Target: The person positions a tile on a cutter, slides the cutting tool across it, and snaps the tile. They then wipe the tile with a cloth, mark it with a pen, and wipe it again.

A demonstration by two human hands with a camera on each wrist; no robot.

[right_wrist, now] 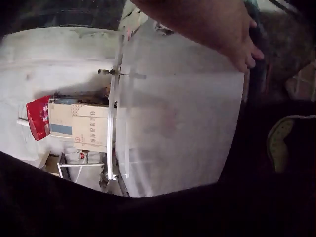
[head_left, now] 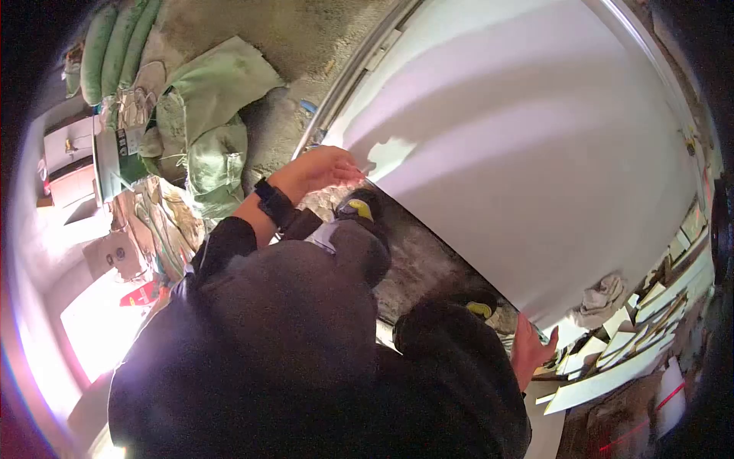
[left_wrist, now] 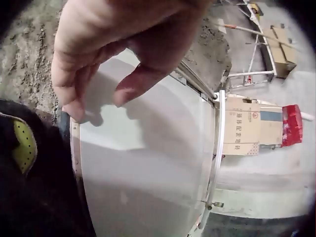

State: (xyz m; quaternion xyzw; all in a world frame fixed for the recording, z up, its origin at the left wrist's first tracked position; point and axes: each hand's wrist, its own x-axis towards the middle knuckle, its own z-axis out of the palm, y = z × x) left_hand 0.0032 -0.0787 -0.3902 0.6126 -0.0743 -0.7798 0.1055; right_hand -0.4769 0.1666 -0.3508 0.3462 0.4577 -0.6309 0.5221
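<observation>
A large pale floor tile (head_left: 535,176) lies in front of the person, its near edge running diagonally past their feet. My left hand (head_left: 325,170) is over the near left corner. In the left wrist view, its thumb (left_wrist: 131,91) stands apart from the bent fingers (left_wrist: 66,86), with fingertips close to the edge and shadows on the tile. At the near right corner, my right hand (head_left: 530,352) grips the tile's edge, its thumb spread outward. The right wrist view shows its fingertips (right_wrist: 253,58) at that edge; their undersides are hidden.
A metal rail (head_left: 348,76) runs along the tile's left side. Green sacks (head_left: 218,145) lie at left. Cut strips (head_left: 634,344) and a crumpled cloth (head_left: 602,298) lie at right. Beyond the far edge stand a cardboard box (left_wrist: 241,126) and a red bag (left_wrist: 292,126).
</observation>
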